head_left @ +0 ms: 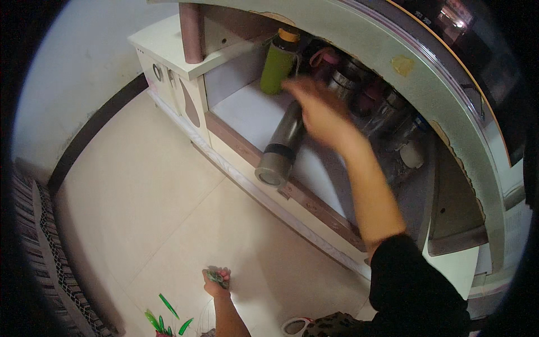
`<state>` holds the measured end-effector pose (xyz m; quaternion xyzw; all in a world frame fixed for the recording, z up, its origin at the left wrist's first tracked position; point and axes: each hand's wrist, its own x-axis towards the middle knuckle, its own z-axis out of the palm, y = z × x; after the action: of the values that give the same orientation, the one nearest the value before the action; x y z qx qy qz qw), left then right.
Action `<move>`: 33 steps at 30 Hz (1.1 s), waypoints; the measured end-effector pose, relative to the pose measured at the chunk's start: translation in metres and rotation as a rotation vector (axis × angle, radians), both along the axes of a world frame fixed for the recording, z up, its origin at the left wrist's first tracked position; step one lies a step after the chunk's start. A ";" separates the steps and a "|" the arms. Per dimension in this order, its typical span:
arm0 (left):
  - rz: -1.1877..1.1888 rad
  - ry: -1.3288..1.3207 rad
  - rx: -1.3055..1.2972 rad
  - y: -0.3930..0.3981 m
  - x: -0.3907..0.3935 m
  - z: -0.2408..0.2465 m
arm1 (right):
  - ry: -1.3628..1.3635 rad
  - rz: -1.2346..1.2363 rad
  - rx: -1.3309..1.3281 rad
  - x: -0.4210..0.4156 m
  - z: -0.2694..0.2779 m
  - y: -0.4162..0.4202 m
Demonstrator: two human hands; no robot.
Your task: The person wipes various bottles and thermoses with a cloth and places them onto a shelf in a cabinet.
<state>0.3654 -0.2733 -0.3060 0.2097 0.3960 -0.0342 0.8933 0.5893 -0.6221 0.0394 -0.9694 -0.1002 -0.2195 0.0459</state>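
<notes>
My right hand (322, 111) is blurred and reaches into the open compartment of a low cabinet (236, 137). It grips the upper end of a dark grey cylindrical bottle (280, 145). The bottle tilts, with its round base towards me above the compartment's front edge; its top is hidden by the hand. Just behind stands a bottle in a green sleeve with an orange cap (278, 63). Low in the view, over the floor, my left hand (214, 288) closes around a crumpled greyish-green cloth (217, 276).
Several more bottles and cups, one with a metal band (343, 82), crowd the shaded back of the compartment. A curved top (379, 46) overhangs them. Green artificial leaves (168, 306) and a shoe (294, 326) are near the bottom. Striped fabric (46, 252) lies at left.
</notes>
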 end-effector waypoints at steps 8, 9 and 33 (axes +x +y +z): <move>-0.082 0.036 -0.021 -0.018 0.002 -0.001 | 0.090 0.167 -0.028 -0.042 -0.048 -0.013; -0.088 0.016 -0.023 -0.018 0.004 -0.002 | 0.093 0.184 -0.001 -0.036 -0.048 -0.013; -0.011 0.073 0.055 -0.020 0.006 -0.002 | -0.195 -0.406 0.518 0.052 -0.037 0.010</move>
<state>0.3716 -0.2930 -0.3082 0.2350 0.4282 -0.0360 0.8719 0.6413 -0.6125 0.0023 -0.9001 0.1500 -0.3341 0.2361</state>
